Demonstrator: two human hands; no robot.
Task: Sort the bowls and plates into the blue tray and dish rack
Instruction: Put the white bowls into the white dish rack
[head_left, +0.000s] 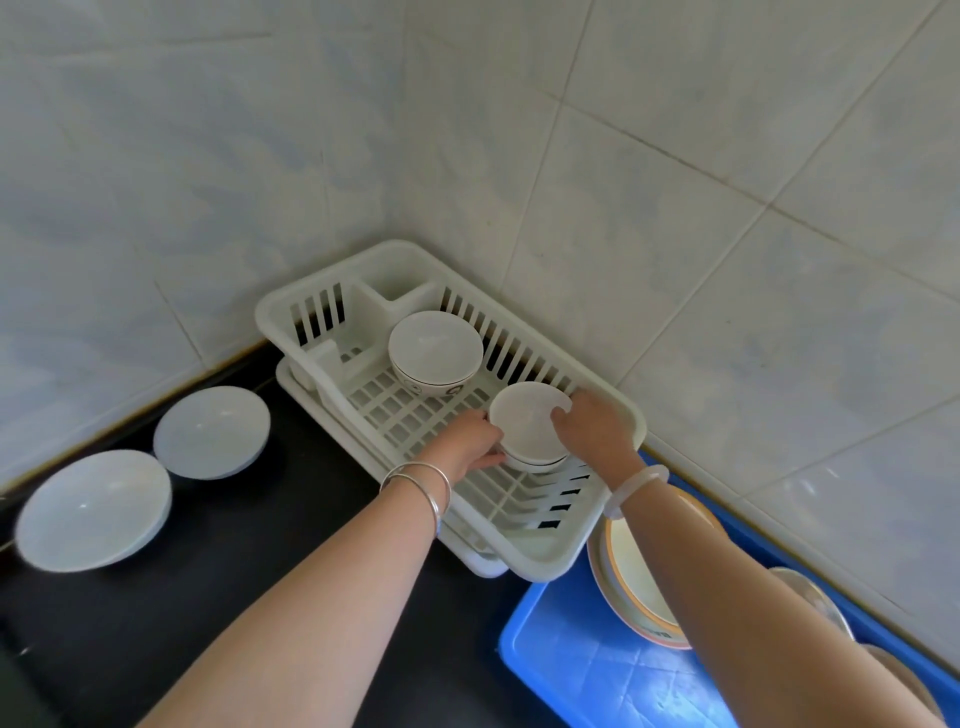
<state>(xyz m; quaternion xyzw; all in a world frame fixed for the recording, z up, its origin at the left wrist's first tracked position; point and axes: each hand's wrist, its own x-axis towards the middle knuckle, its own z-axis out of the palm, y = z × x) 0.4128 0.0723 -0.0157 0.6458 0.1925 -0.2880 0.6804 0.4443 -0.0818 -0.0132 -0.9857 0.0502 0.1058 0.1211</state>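
A white plastic dish rack stands in the tiled corner. Inside it, toward the back, sits a stack of white bowls. Nearer the front is a second stack of white bowls, held from both sides: my left hand grips its left edge and my right hand its right rim. The blue tray lies at the lower right and holds a cream plate with an orange rim. Two white plates lie on the black counter to the left, the nearer white plate and the farther white plate.
Tiled walls close in the corner behind and to the right of the rack. A white drip tray sits under the rack. More dishes show in the blue tray behind my right forearm. Black counter stretches toward me.
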